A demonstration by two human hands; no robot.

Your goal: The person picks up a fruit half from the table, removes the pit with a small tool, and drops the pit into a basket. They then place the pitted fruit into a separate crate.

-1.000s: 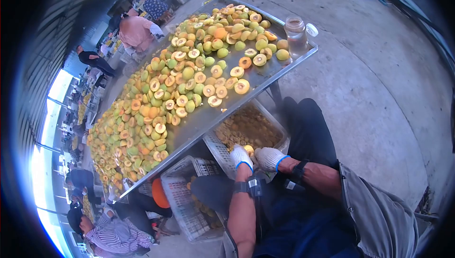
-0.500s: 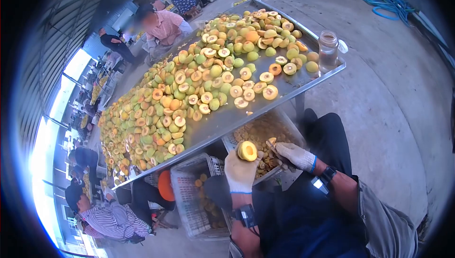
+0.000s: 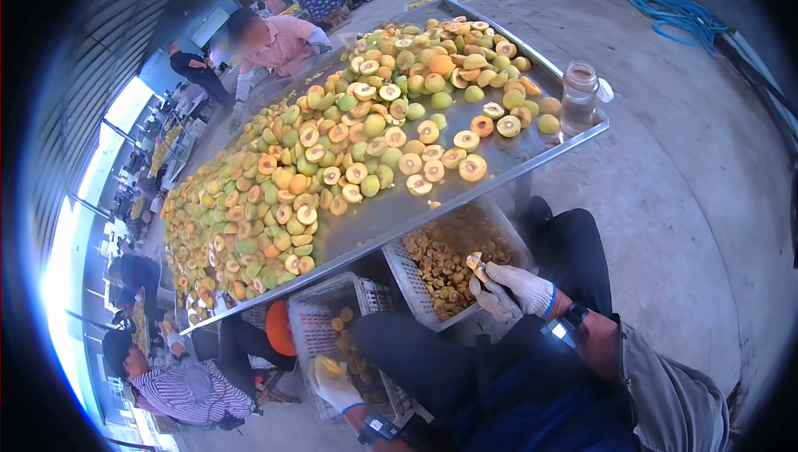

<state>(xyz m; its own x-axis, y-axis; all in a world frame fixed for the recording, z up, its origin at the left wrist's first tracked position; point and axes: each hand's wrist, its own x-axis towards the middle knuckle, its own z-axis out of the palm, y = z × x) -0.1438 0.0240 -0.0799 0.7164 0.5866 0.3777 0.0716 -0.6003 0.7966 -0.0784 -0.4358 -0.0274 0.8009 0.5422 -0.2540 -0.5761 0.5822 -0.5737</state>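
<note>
Fruit pile (image 3: 249, 211) is spread on tabletop (image 3: 366, 234). Fruit half (image 3: 327, 366) is gripped in left hand's (image 3: 335, 385) fingers, at left crate (image 3: 314, 323). Scraps (image 3: 436, 261) are held in right crate (image 3: 404, 280). Small item (image 3: 476, 263), type unclear, is pinched in right hand's (image 3: 528, 287) fingers, by right crate. Bottle (image 3: 578, 95) is stood at tabletop's right corner.

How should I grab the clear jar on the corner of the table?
Grip the jar around its middle, probably best coming from the near edge of the table. It stands upright with round sides that suit a wrap-around hold. Fruit sits close on its left, but nothing blocks the near side.
</note>
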